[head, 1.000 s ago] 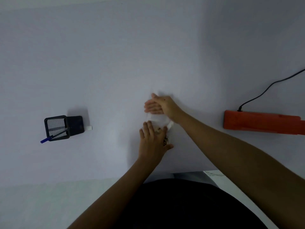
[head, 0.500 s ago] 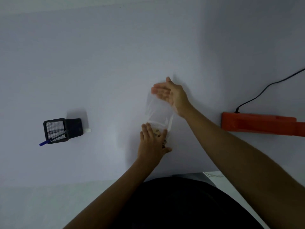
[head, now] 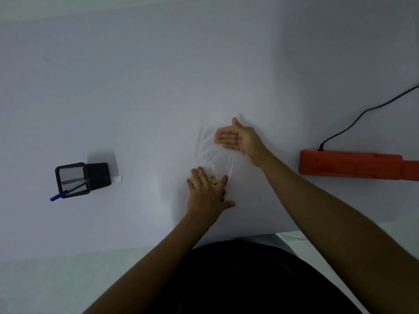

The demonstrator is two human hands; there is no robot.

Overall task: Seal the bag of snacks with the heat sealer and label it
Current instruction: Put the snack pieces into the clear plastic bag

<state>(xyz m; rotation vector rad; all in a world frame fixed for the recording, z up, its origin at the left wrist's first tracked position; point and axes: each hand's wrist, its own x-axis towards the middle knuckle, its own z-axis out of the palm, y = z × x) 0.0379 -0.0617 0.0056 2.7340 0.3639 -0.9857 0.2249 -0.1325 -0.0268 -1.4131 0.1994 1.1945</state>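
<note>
A clear plastic bag of snacks [head: 212, 156] lies flat on the white table [head: 136, 98], its empty top pointing away from me. My left hand [head: 207, 192] presses flat on the bag's near end, where the brown snacks show between the fingers. My right hand [head: 238, 139] lies flat with fingers together on the bag's far part, palm edge down. The orange heat sealer [head: 353, 165] rests shut at the right, apart from both hands. A small white label [head: 118, 178] lies next to the pen holder.
A black mesh pen holder [head: 72, 181] with a blue pen [head: 57, 196] stands at the left, with a dark block [head: 99, 175] beside it. The sealer's black cable [head: 362, 114] runs off to the upper right. The table's near edge lies just under my forearms.
My right hand slid away from me along the bag, flattening its empty top, then came back a little toward the middle. My left hand stayed pressed on the snack end.
</note>
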